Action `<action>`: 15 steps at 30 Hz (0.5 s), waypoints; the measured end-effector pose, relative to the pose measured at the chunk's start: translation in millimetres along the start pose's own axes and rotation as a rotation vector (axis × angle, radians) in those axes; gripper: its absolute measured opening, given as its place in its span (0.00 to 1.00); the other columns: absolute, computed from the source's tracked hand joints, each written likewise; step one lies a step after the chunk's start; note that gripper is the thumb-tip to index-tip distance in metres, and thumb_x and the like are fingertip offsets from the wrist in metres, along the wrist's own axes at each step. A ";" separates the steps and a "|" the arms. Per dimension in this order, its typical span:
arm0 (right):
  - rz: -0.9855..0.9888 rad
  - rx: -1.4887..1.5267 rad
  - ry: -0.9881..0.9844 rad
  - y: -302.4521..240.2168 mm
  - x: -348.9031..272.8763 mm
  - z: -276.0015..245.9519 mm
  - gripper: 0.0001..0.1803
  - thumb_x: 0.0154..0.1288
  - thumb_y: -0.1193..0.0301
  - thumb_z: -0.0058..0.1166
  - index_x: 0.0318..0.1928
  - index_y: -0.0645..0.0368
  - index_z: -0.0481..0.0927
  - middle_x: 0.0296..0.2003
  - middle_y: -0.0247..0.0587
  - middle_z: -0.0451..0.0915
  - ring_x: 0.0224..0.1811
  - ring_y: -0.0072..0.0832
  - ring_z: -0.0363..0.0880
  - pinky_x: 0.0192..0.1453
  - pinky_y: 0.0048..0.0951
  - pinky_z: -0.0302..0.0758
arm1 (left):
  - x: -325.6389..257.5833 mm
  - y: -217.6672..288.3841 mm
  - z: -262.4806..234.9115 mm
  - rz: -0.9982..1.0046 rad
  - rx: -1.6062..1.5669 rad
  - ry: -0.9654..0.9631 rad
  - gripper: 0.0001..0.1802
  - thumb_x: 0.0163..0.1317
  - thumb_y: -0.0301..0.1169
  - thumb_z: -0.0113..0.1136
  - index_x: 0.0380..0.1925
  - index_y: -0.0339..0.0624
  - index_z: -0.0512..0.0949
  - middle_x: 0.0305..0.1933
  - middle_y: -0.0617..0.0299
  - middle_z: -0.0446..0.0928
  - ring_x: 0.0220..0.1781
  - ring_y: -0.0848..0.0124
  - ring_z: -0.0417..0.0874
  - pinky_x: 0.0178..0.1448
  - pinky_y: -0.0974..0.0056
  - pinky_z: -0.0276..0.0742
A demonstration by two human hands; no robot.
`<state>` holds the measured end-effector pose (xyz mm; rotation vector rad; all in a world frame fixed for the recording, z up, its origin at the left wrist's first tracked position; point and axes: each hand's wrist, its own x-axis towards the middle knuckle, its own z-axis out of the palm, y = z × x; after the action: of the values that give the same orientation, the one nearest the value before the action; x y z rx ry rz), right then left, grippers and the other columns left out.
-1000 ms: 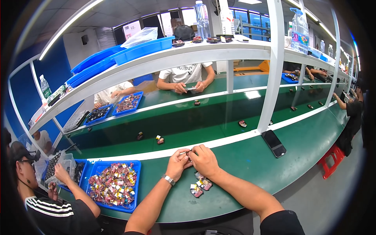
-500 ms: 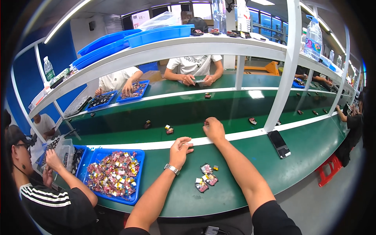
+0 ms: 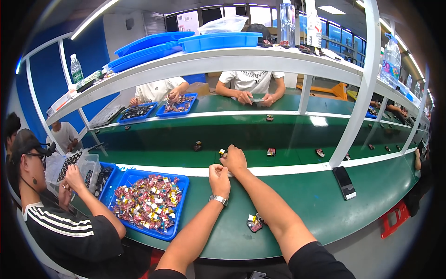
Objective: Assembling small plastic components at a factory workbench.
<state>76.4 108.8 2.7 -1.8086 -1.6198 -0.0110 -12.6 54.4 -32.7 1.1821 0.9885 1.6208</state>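
Observation:
My right hand [image 3: 234, 160] reaches over the white rail onto the green belt. Its fingers close on a small electronic part [image 3: 222, 152] whose white-and-yellow tag shows past the fingertips. Just left of it, my left hand [image 3: 219, 180] is raised at the rail with curled fingers; what they hold, if anything, is hidden. Red-and-black electronic parts [image 3: 254, 224] lie together on the green bench, some behind my right forearm. Another such part [image 3: 271, 151] lies on the belt right of my right hand. A blue tray [image 3: 182, 204] heaped with similar parts stands left of my left forearm.
A phone [image 3: 344, 182] lies on the bench by a white upright post [image 3: 357, 102]. On my left a co-worker [image 3: 69, 223] handles a black perforated sheet. Across the belt, other people work at blue trays [image 3: 186, 108]. An overhead shelf [image 3: 278, 59] carries trays and bottles.
My right hand has moved left to the tagged part, leaving a part on the belt where it was. My left hand's fingers have curled in, beside the right. The view has shifted left.

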 end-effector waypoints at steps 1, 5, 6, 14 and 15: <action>-0.006 0.000 0.004 2.9 -0.4 -1.7 0.25 0.47 0.61 0.70 0.38 0.66 0.76 0.38 0.55 0.82 0.44 0.46 0.83 0.47 0.41 0.79 | 1.5 -4.1 -1.3 0.007 -0.017 0.013 0.06 0.65 0.24 0.55 0.36 0.42 0.68 0.29 0.67 0.70 0.24 0.81 0.68 0.25 0.74 0.65; -0.178 0.416 -0.070 31.1 -24.6 -47.0 0.17 0.49 0.74 0.65 0.40 0.62 0.75 0.32 0.44 0.83 0.38 0.33 0.84 0.42 0.31 0.78 | 9.0 -5.4 -15.3 -0.019 0.044 0.076 0.05 0.67 0.28 0.53 0.39 0.42 0.68 0.30 0.66 0.71 0.24 0.81 0.68 0.26 0.74 0.66; -0.288 0.407 -0.092 44.4 -34.5 -61.7 0.18 0.51 0.74 0.65 0.43 0.61 0.75 0.36 0.42 0.83 0.39 0.34 0.83 0.42 0.31 0.78 | 7.7 3.8 -11.2 -0.083 -0.005 0.062 0.06 0.69 0.31 0.51 0.40 0.42 0.69 0.31 0.65 0.73 0.24 0.80 0.69 0.26 0.74 0.67; -0.397 0.362 -0.367 44.9 -99.0 -146.4 0.23 0.57 0.77 0.60 0.54 0.58 0.73 0.49 0.45 0.77 0.55 0.42 0.74 0.60 0.39 0.72 | 3.0 44.8 -21.2 -0.483 0.011 -0.867 0.16 0.72 0.32 0.49 0.54 0.35 0.77 0.42 0.61 0.82 0.35 0.78 0.79 0.37 0.74 0.77; -0.377 0.346 -0.365 46.5 -101.0 -148.3 0.22 0.57 0.78 0.59 0.54 0.57 0.74 0.48 0.45 0.77 0.54 0.43 0.74 0.60 0.39 0.72 | -1.0 49.3 -17.7 -0.511 -0.047 -0.871 0.16 0.72 0.30 0.49 0.54 0.35 0.76 0.43 0.61 0.82 0.38 0.77 0.81 0.40 0.73 0.79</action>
<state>159.0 -51.0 47.7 -1.2743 -2.0517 0.4246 -39.0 36.8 8.9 1.2838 0.5905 0.6062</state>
